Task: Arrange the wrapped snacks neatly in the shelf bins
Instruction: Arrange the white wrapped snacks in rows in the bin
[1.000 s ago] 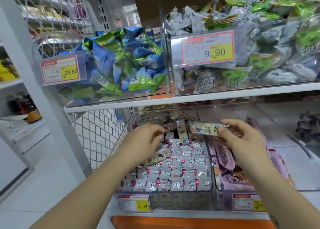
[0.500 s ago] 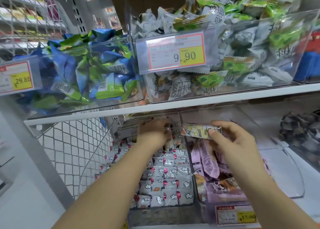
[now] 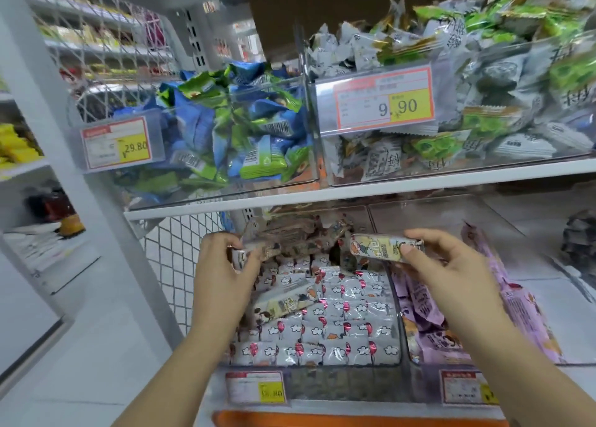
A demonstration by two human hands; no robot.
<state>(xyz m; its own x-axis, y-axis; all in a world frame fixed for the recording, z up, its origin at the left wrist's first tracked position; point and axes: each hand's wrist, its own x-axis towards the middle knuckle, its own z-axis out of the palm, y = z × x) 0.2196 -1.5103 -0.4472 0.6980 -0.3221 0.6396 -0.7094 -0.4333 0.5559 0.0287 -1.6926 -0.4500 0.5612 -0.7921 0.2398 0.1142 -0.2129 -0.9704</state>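
Each grip pinches a snack bar, left hand (image 3: 222, 265) and right hand (image 3: 451, 268), below the "9.90" tag (image 3: 383, 104).

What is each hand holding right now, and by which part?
The right hand pinches a yellowish wrapped snack bar by its right end. The left hand grips a small wrapped snack around its middle.

Bare forearms (image 3: 180, 365), no sleeves
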